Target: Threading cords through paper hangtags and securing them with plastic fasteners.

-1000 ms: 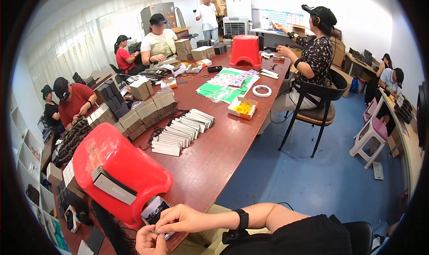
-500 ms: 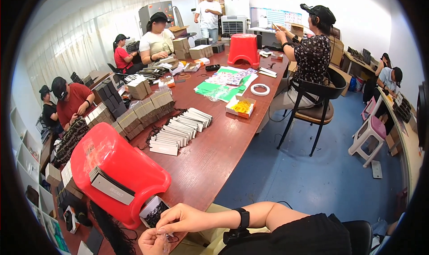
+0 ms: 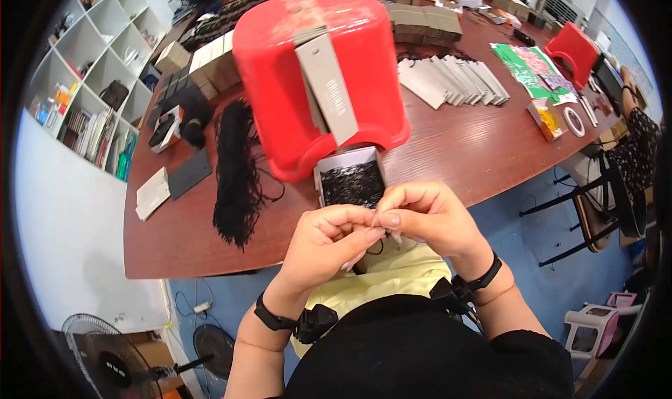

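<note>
My left hand [image 3: 325, 245] and my right hand [image 3: 435, 220] meet in front of my lap, fingertips pinched together. What lies between them is too small and hidden to name. Just beyond them is a small white box [image 3: 348, 159] full of shiny black bits. Behind it stands a red plastic stool [image 3: 266, 70], with a few grey printed tags [image 3: 329, 94] hanging over its side. A bundle of black cords [image 3: 234, 171] lies on the table left of the box.
Fanned pale tags [image 3: 451, 82] lie on the reddish table [image 3: 448, 154], right of the stool. Stacks of brown cards [image 3: 427, 24] stand behind. Further right are a box of yellow bands [image 3: 544, 119] and a tape roll [image 3: 573, 122]. A fan [image 3: 105, 360] stands at lower left; another person sits at far right.
The view has swung left and downward, so both hands and forearms now show in the middle. The fingertips remain pinched together.
</note>
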A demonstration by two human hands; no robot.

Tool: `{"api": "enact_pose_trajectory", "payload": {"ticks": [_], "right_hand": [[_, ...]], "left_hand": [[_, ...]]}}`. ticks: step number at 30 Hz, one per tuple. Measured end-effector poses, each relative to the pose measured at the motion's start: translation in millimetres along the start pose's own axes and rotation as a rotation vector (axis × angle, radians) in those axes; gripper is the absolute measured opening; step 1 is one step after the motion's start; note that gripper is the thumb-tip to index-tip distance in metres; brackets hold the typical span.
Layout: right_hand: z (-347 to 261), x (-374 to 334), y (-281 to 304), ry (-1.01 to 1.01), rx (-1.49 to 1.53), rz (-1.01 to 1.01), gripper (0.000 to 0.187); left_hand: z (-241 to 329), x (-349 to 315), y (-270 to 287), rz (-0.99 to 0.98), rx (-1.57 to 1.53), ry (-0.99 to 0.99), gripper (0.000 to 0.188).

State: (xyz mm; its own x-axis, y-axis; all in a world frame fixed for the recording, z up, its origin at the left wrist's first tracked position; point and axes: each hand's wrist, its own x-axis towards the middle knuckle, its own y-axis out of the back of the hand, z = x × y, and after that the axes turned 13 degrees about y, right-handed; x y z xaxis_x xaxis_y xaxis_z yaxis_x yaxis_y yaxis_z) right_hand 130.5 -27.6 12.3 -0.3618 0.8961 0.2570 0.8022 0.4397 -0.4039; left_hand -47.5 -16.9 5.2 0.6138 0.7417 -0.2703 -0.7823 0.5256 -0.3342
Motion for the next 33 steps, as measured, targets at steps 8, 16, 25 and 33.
{"api": "enact_pose_trajectory", "payload": {"ticks": [8, 16, 25, 33], "right_hand": [[13.8, 5.3, 2.1, 0.02, 0.068, 0.012, 0.022], [12.2, 13.3, -6.4, 0.514, -0.902, 0.035, 0.014], [31.8, 11.4, -3.0, 0.786, -1.149, 0.02, 0.018], [20.2, 3.9, 1.0, 0.434, -0.712, 0.126, 0.023]], "left_hand": [[-6.9, -7.5, 6.0, 0.101, -0.023, -0.079, 0.014], [-15.0, -3.6, 4.4, 0.399, 0.381, -0.336, 0.01], [-18.9, 2.8, 2.5, 0.461, 0.279, -0.308, 0.012], [-11.0, -0.8, -2.1, 0.376, 0.05, -0.263, 0.011]]}}
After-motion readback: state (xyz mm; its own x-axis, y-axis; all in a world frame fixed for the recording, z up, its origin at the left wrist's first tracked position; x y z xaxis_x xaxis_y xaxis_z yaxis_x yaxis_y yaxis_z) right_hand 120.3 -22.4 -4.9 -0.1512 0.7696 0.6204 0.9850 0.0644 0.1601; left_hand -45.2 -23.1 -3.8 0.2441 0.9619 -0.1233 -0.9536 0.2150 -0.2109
